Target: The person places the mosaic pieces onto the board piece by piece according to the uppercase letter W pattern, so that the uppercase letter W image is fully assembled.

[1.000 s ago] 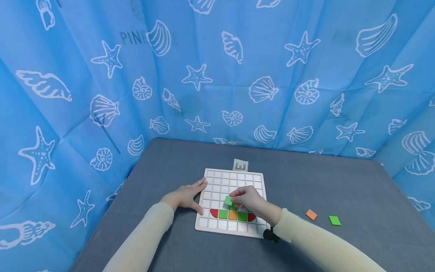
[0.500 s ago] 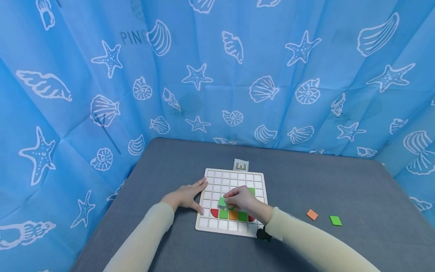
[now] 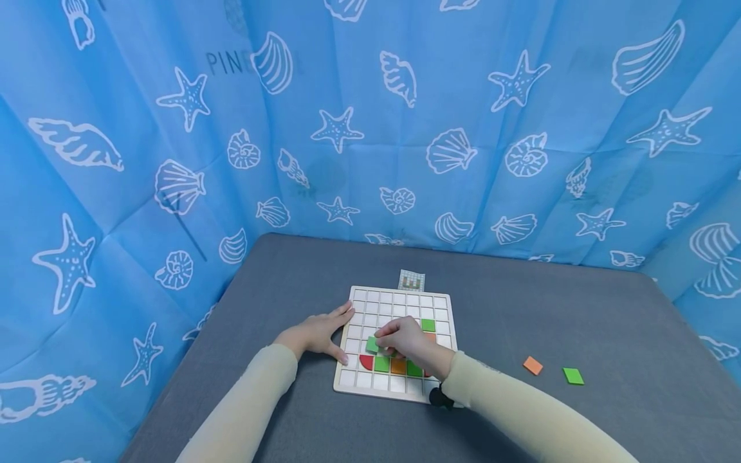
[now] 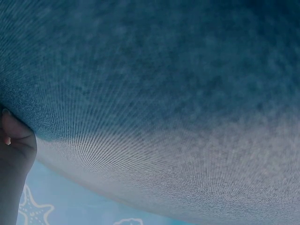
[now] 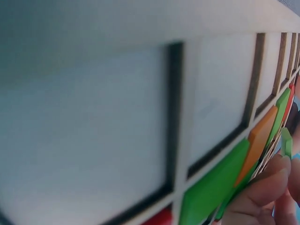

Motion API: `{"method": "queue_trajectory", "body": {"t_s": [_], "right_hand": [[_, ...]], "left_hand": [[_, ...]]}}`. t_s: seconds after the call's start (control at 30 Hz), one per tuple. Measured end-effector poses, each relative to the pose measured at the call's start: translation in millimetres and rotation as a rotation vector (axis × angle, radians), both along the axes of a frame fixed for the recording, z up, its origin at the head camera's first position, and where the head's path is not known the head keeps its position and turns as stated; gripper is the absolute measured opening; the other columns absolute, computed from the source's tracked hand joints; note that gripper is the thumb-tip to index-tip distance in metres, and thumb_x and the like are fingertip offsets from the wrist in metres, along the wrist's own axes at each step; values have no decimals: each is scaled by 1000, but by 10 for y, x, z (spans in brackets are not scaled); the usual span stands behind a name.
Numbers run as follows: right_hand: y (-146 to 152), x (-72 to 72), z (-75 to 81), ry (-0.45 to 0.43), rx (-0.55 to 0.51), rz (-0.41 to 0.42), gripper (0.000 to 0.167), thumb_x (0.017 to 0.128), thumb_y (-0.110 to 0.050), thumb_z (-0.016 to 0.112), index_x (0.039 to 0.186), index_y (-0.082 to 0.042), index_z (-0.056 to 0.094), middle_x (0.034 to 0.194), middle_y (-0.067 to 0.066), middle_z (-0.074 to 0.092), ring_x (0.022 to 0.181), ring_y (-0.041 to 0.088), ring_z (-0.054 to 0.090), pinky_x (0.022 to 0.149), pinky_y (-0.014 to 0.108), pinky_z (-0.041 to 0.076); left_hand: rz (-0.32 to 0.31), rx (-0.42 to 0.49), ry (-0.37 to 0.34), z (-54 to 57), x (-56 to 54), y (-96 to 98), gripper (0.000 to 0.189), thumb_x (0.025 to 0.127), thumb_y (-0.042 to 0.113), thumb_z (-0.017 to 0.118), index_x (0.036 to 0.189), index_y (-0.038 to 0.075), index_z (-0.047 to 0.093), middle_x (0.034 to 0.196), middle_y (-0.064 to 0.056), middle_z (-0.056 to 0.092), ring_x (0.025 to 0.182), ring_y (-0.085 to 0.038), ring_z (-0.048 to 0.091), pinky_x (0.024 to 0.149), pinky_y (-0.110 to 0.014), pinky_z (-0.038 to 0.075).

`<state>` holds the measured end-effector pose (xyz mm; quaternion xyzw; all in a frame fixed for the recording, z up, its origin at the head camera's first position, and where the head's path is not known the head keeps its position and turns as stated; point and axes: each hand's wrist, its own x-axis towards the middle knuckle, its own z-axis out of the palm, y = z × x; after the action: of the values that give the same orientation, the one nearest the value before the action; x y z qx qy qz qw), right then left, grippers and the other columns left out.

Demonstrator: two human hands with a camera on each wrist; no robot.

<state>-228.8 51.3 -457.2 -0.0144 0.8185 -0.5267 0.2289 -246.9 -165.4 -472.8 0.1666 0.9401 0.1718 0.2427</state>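
Note:
A white gridded board (image 3: 398, 296) with a pale wooden rim lies on the table. My left hand (image 3: 312, 335) rests at its left edge, thumb and fingers spread apart. Above the board's left part, my right hand (image 3: 408, 337) pinches a green square tile (image 3: 372, 344) between thumb and fingers; the right wrist view also shows this green tile (image 5: 286, 142). Below it, a row in the grid holds a red rounded piece (image 3: 366, 362), a green tile (image 3: 382, 364), an orange tile (image 3: 398, 366) and another green tile (image 3: 413, 368). The right hand hides some squares behind it.
A small printed pattern card (image 3: 411, 280) lies beyond the board's far edge. A loose orange tile (image 3: 533, 366) and a loose green tile (image 3: 573, 376) lie on the grey table to the right. A blue shell-patterned curtain (image 3: 370, 128) hangs behind the table.
My right hand has moved left over the board with the green tile. A green tile and part of an orange one at the grid's right side have come into sight. The left hand stays put.

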Motion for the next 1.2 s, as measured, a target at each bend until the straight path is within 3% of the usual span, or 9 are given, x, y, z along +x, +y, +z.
{"method": "queue_trajectory", "body": {"t_s": [0.57, 0.9, 1.2], "right_hand": [[-67, -15, -18, 49, 58, 17, 7, 89, -1, 69, 93, -1, 74, 81, 4, 64, 60, 14, 54, 50, 25, 39], [-70, -26, -21, 39, 33, 38, 10, 89, 2, 66, 96, 1, 74, 78, 4, 63, 56, 12, 47, 49, 23, 35], [-80, -11, 0, 61, 53, 55, 11, 87, 3, 68, 97, 3, 71, 85, 7, 61, 61, 14, 47, 53, 25, 39]], "left_hand": [[6, 0, 0, -8, -15, 4, 109, 73, 53, 80, 157, 21, 19, 163, 7, 6, 145, -31, 21, 111, -51, 26], [7, -1, -3, -3, -1, 3, 109, 73, 53, 80, 157, 21, 19, 163, 6, 6, 144, -32, 22, 110, -53, 26], [8, 9, -11, 15, 5, 6, 109, 73, 52, 80, 158, 21, 18, 163, 6, 5, 145, -32, 21, 111, -53, 26]]}}
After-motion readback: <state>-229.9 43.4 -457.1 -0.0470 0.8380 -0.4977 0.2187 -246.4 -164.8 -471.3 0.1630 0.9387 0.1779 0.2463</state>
